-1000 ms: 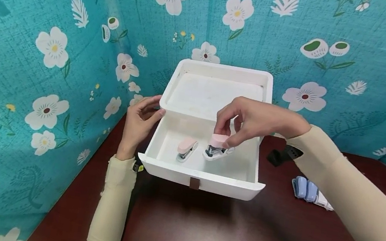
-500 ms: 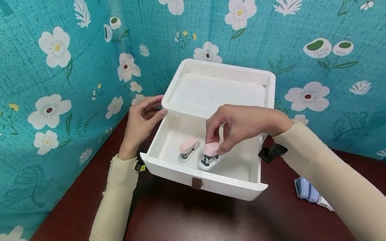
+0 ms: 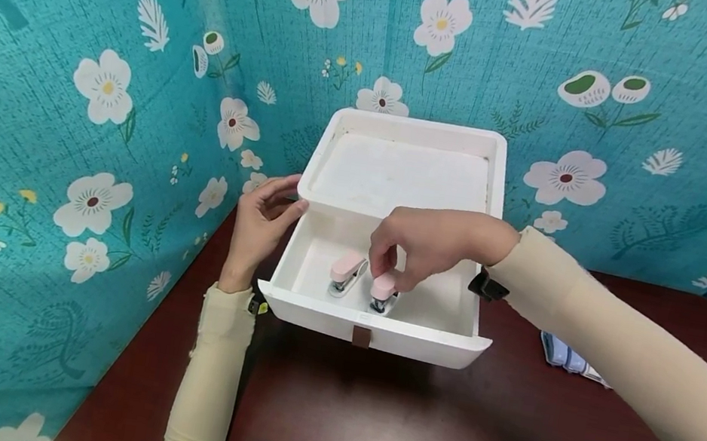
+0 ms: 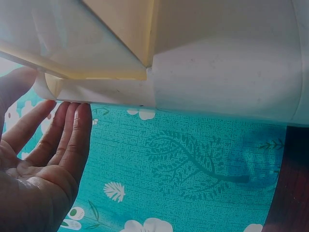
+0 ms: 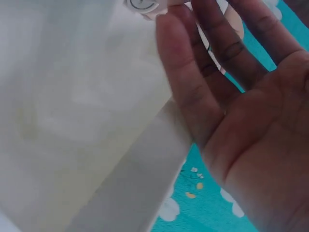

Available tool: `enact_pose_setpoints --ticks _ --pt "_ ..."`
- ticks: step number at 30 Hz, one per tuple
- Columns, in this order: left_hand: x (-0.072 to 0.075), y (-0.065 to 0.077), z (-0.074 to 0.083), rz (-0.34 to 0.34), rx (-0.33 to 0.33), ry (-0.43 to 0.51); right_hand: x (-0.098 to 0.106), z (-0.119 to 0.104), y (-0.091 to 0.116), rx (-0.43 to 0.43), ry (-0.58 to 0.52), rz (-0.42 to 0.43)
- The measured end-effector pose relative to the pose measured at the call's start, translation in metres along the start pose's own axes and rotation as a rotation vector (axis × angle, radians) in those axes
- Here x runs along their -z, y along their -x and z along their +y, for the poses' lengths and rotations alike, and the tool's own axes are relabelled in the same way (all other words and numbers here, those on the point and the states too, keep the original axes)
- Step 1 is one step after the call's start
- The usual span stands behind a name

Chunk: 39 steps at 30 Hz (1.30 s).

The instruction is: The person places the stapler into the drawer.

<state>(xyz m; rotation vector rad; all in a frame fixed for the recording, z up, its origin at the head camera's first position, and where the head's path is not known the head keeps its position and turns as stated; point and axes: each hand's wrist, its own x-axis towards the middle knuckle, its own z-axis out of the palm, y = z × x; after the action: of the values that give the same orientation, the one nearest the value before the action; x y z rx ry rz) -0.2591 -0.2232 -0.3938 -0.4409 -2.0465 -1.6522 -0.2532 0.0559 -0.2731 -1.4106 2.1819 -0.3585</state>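
In the head view, a white drawer box stands with its drawer pulled out toward me. My left hand holds the box's front left corner, thumb at the front edge and fingertips along the side. A small pink and white stapler lies in the drawer, left of the middle. My right hand reaches into the drawer and pinches a second pink and white stapler beside it, close over the drawer floor. The right wrist view shows only a bit of it at the top edge.
Blue and white staplers lie on the dark red-brown table to the right, partly behind my right sleeve. A teal flowered cloth hangs behind and to the left. A brown tab marks the drawer front.
My right hand has moved left, down and nearer to me with its stapler, which has turned to lie nearly parallel to the other one. My left hand keeps its place on the box.
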Motion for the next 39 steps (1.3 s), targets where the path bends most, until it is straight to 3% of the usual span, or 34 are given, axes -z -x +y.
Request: enact_pose_setpoints --ticks 19,28,39 --pt "0.001 0.0 0.0 0.006 0.008 0.014 -0.003 -0.009 -0.014 -0.04 0.131 -0.064" --pt "-0.002 -0.001 0.002 0.0 0.015 0.0 -0.007 -0.016 -0.02 -0.15 0.198 -0.078" --pt "0.0 0.0 0.0 -0.001 0.019 -0.008 -0.01 -0.017 -0.017 -0.166 0.14 -0.068"
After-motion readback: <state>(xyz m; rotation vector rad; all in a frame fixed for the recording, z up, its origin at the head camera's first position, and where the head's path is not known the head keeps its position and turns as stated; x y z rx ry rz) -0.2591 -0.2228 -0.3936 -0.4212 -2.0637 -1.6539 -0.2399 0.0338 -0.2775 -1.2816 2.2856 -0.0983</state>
